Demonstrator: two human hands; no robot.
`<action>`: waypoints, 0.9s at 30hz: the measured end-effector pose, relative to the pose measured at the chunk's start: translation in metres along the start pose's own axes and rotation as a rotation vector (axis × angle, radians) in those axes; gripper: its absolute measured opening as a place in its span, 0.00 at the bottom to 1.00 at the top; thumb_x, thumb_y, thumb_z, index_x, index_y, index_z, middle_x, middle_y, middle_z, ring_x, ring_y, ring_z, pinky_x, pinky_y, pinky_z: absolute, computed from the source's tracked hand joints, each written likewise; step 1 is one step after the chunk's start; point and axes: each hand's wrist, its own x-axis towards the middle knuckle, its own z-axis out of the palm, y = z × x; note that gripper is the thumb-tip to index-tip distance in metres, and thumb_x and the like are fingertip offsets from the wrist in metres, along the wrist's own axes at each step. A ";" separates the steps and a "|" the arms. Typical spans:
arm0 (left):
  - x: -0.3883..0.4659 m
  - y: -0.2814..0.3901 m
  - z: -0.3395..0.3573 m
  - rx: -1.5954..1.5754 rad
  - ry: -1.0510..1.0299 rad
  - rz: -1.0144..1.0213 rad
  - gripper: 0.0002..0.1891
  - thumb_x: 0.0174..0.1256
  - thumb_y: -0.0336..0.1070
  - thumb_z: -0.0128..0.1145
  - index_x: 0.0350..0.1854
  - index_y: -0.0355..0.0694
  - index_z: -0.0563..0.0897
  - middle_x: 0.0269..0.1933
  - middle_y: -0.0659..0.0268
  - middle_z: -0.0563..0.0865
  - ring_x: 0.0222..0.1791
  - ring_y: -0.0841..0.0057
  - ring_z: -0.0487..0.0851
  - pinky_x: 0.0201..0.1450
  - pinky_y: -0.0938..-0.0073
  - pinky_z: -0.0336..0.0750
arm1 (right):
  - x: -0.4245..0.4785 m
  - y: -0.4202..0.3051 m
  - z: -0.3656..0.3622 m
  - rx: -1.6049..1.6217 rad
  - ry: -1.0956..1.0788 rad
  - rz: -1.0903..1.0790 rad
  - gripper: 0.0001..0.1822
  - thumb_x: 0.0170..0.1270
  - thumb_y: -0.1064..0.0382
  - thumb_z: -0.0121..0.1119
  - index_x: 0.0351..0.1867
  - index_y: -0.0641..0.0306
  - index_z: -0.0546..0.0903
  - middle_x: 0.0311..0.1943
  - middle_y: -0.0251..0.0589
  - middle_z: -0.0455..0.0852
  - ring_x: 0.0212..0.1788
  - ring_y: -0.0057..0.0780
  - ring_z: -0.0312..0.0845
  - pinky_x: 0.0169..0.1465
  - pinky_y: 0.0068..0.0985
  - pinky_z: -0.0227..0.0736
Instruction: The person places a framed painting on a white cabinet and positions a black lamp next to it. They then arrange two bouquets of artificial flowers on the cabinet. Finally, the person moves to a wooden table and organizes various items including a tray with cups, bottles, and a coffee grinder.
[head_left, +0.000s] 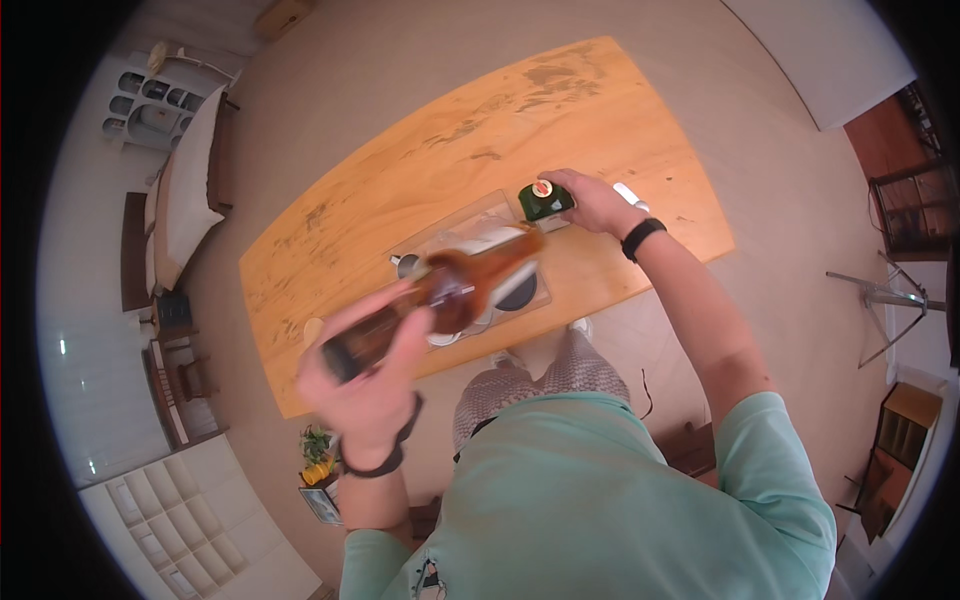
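Note:
My left hand (367, 382) is closed around an amber-brown glass bottle (450, 292), blurred and tilted over the wooden table. Its narrow end points up and to the right. At the right, my right hand (596, 202) grips a green bottle (544, 201) with a round red and white mark, close to the tabletop. Under the brown bottle lies a clear tray or mat (491, 210), partly hidden. It carries a dark round object (517, 292) and a small metal-and-dark item (407, 264).
The wooden table (450, 165) has dark stains. A small white object (625, 193) lies beyond my right wrist. A potted plant (315, 444) and a yellow cup (316, 472) stand below the table's left end. A metal stand (892, 298) is at the right.

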 end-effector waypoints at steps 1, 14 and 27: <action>0.000 -0.001 0.023 -0.063 -0.036 -0.047 0.13 0.60 0.26 0.79 0.46 0.30 0.90 0.44 0.58 0.95 0.34 0.79 0.90 0.44 0.78 0.85 | 0.002 0.004 -0.002 0.002 -0.003 -0.006 0.41 0.57 0.75 0.73 0.75 0.55 0.74 0.68 0.49 0.81 0.70 0.50 0.77 0.72 0.39 0.75; -0.017 -0.083 0.186 0.151 -0.222 -0.110 0.15 0.64 0.41 0.76 0.32 0.32 0.88 0.27 0.56 0.90 0.26 0.65 0.88 0.33 0.65 0.81 | -0.039 -0.006 -0.052 0.125 0.234 -0.093 0.38 0.61 0.65 0.77 0.75 0.58 0.77 0.70 0.51 0.82 0.68 0.50 0.79 0.72 0.36 0.75; -0.026 -0.101 0.205 0.293 -0.228 -0.025 0.16 0.64 0.44 0.75 0.34 0.32 0.89 0.28 0.50 0.90 0.29 0.53 0.91 0.33 0.59 0.84 | -0.146 0.069 -0.006 0.684 0.322 0.348 0.47 0.65 0.55 0.77 0.81 0.64 0.66 0.71 0.52 0.79 0.68 0.45 0.81 0.67 0.39 0.79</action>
